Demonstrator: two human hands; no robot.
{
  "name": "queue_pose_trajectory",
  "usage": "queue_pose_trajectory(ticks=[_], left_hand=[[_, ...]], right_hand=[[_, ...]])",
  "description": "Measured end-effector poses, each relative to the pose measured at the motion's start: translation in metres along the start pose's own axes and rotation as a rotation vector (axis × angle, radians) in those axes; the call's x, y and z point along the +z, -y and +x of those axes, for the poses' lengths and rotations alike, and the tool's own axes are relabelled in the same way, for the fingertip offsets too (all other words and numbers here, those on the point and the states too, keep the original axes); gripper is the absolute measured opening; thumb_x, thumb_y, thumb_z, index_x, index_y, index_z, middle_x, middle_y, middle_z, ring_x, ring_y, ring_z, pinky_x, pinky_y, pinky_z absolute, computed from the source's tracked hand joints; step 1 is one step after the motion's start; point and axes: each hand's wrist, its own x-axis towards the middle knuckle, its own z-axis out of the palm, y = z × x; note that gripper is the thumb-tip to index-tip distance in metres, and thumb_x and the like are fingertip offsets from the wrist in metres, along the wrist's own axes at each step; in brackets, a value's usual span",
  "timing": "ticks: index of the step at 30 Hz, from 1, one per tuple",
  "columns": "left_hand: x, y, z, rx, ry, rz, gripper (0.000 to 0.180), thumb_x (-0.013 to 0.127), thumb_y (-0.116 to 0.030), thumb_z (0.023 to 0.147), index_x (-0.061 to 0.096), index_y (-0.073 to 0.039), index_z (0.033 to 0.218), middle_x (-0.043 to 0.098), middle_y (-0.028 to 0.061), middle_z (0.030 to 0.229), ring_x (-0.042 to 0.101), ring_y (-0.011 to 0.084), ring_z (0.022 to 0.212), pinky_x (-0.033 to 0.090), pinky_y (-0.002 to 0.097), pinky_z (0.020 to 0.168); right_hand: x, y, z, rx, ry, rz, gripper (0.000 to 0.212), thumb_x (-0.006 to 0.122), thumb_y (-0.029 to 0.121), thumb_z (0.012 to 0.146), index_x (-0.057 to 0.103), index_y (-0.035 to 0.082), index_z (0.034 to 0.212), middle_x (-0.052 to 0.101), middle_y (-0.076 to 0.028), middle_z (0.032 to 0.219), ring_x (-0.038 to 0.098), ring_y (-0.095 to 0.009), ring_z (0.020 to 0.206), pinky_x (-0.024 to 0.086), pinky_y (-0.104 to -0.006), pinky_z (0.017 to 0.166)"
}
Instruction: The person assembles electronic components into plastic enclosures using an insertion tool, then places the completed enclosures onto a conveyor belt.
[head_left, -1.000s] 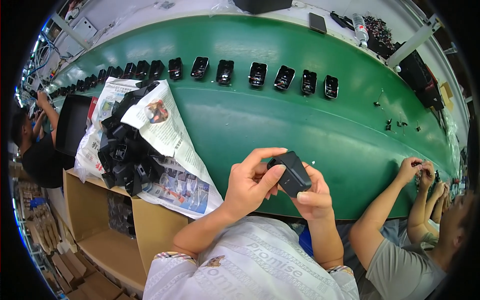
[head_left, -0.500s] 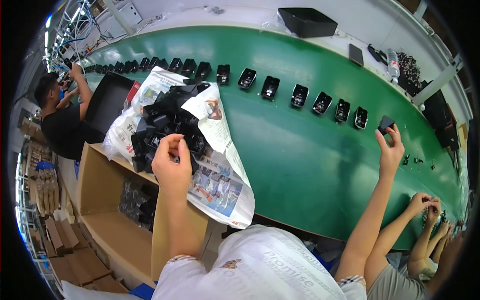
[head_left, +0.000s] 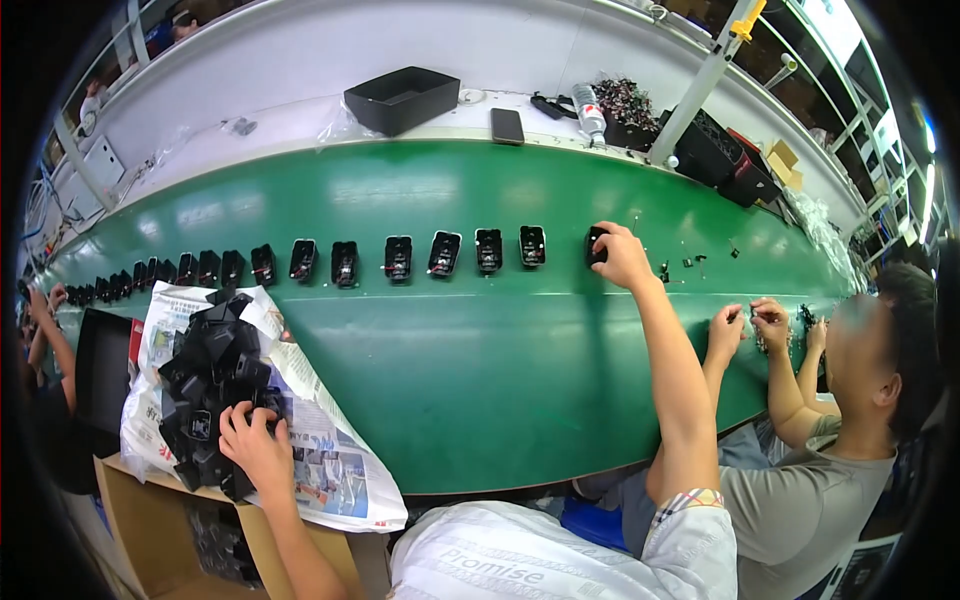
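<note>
At the near edge of the counter (head_left: 480, 400), the left hand (head_left: 258, 445) curls its fingers over heaped black plastic casings (head_left: 212, 345); whether they grip one cannot be told. Farther, the right hand's (head_left: 627, 258) fingertips pinch a black casing (head_left: 593, 247) projecting leftward.

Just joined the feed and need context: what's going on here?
The person's right hand grips a black case on the green bench, just right of a row of open cases. Their left hand is at a heap of black parts on newspaper; whether it grips one is unclear. A co-worker sits to the right.
</note>
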Motion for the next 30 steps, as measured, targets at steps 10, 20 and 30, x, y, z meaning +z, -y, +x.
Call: queue_pose_trajectory(ticks=[10, 20, 30], left_hand=[[-0.04, -0.032, -0.008, -0.022, -0.108, -1.179, 0.007, 0.047, -0.006, 0.093, 0.043, -0.004, 0.099, 0.045, 0.014, 0.14, 0.054, 0.0122, 0.095, 0.049, 0.0252, 0.076], [-0.036, -0.119, -0.033, 0.02, 0.363, -1.748, 0.067, 0.075, -0.04, 0.074, 0.041, -0.004, 0.119, 0.061, 0.0191, 0.1, 0.06, 0.0211, 0.088, 0.049, 0.0308, 0.08], [-0.013, -0.14, -0.042, -0.087, 0.831, -2.208, 0.075, 0.08, -0.02, 0.072, 0.033, -0.005, 0.129, 0.058, 0.0297, 0.118, 0.063, 0.0314, 0.101, 0.053, 0.0398, 0.09]], right_hand=[[-0.011, -0.006, 0.003, -0.225, 0.005, 0.154, 0.024, 0.072, 0.013, 0.063, 0.069, 0.008, 0.087, 0.05, -0.008, 0.139, 0.044, -0.031, 0.128, 0.041, -0.0455, 0.102], [0.001, -0.078, 0.015, 0.649, -0.308, 0.274, 0.025, 0.075, 0.022, 0.071, 0.073, 0.009, 0.093, 0.073, -0.011, 0.088, 0.07, -0.028, 0.086, 0.055, -0.0393, 0.083], [0.013, -0.088, 0.004, 0.448, -0.286, 0.066, 0.01, 0.068, 0.007, 0.072, 0.074, 0.008, 0.08, 0.07, -0.017, 0.079, 0.069, -0.035, 0.079, 0.056, -0.0414, 0.077]])
